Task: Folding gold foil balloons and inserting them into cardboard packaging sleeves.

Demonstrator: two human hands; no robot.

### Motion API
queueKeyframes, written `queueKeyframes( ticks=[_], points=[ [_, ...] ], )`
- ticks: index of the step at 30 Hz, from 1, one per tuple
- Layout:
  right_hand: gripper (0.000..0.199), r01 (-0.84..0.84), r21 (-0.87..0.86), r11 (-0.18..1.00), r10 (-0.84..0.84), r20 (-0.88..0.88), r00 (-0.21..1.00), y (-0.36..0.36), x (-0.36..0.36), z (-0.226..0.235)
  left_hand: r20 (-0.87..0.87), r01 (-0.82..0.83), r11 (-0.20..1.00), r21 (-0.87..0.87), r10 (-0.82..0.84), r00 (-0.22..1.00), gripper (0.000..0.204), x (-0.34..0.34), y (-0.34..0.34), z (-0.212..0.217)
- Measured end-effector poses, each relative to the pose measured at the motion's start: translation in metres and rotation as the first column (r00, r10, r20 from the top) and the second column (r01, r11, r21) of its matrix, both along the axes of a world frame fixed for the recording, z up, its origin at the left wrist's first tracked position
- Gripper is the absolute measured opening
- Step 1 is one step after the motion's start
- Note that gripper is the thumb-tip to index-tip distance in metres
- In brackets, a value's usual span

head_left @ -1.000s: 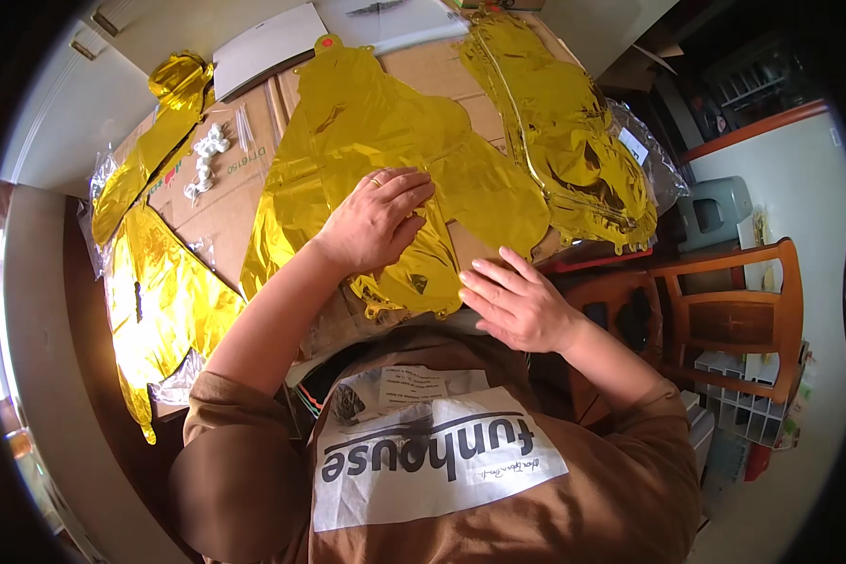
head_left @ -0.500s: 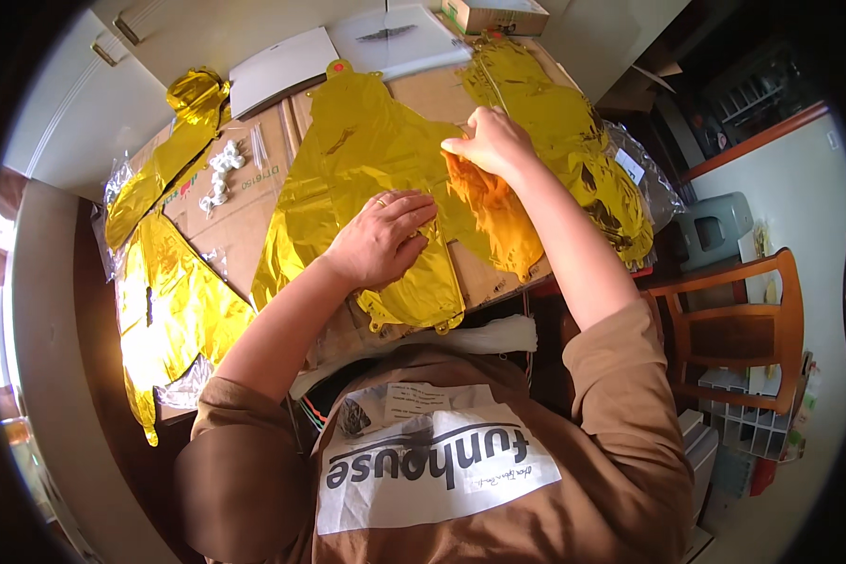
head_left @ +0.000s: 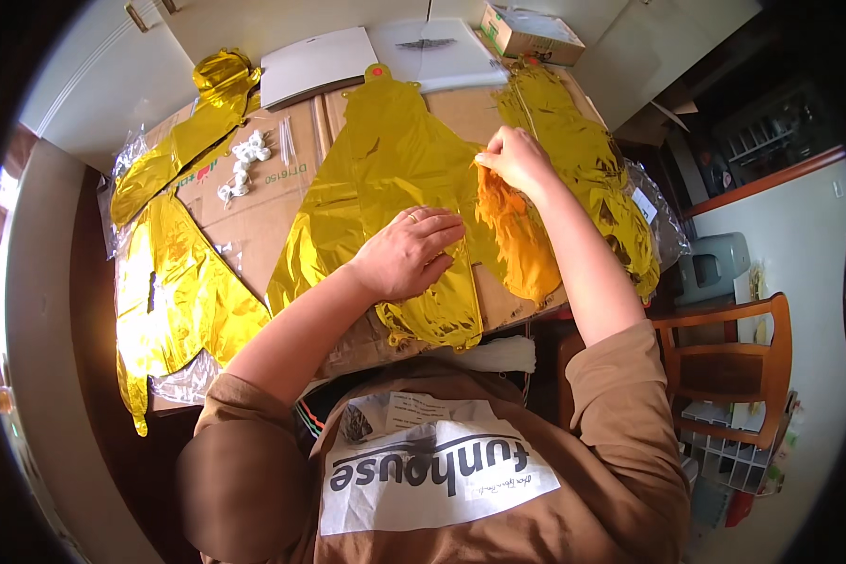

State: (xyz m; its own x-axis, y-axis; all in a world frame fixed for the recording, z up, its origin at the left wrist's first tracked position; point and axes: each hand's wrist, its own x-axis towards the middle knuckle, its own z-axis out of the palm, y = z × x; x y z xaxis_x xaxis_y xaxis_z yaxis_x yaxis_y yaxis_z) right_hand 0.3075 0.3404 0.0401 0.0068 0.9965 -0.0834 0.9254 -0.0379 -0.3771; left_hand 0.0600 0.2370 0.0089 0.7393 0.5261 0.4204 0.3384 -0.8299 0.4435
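My right hand [head_left: 517, 160] pinches the top of a bundle of orange feathers [head_left: 519, 240], which hangs down over the right part of a gold foil sheet. Resting on that gold foil sheet [head_left: 357, 169], my left hand [head_left: 409, 252] lies with fingers stretched out and holds nothing. The foil is wide and flat, with a round tab and a red spot at its far end. Just right of it is a second gold foil piece [head_left: 573, 141], with a ruffled, feather-like surface. More gold foil [head_left: 193, 291] lies at the left, creased and shining.
Flattened cardboard [head_left: 287, 193] covers the table. White lumpy pieces [head_left: 244, 167] and thin clear sticks [head_left: 287, 141] lie on it. At the back are white sheets [head_left: 318, 66] and an open carton [head_left: 531, 36]. A wooden chair [head_left: 724, 367] and grey stool [head_left: 714, 268] stand right.
The view has shifted, so the table things appear farther right and lower. My right hand still holds the orange feathers; my left hand stays on the gold foil.
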Motion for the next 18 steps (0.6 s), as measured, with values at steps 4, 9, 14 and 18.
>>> queueKeyframes(
  ticks=[4,9,14,18],
  points=[
    [0.020,-0.021,0.012,1.000,0.021,-0.059,0.998,0.002,-0.007,0.002,0.016,0.005,1.000,0.009,-0.005,1.000,0.043,-0.001,0.001,-0.002],
    [0.012,-0.093,0.286,0.954,0.130,-0.113,0.985,-0.012,-0.031,0.010,-0.009,-0.006,1.000,0.011,0.007,1.000,0.043,-0.003,0.002,-0.002],
    [0.046,-0.370,0.137,0.919,0.304,-0.843,0.444,-0.029,-0.056,0.016,-0.008,-0.001,1.000,-0.002,0.001,1.000,0.043,-0.003,0.002,-0.002],
    [0.036,-0.320,0.197,0.927,0.368,-0.648,0.667,-0.023,-0.031,0.004,-0.014,-0.012,1.000,0.004,0.012,1.000,0.043,-0.003,0.001,-0.004]
  ],
)
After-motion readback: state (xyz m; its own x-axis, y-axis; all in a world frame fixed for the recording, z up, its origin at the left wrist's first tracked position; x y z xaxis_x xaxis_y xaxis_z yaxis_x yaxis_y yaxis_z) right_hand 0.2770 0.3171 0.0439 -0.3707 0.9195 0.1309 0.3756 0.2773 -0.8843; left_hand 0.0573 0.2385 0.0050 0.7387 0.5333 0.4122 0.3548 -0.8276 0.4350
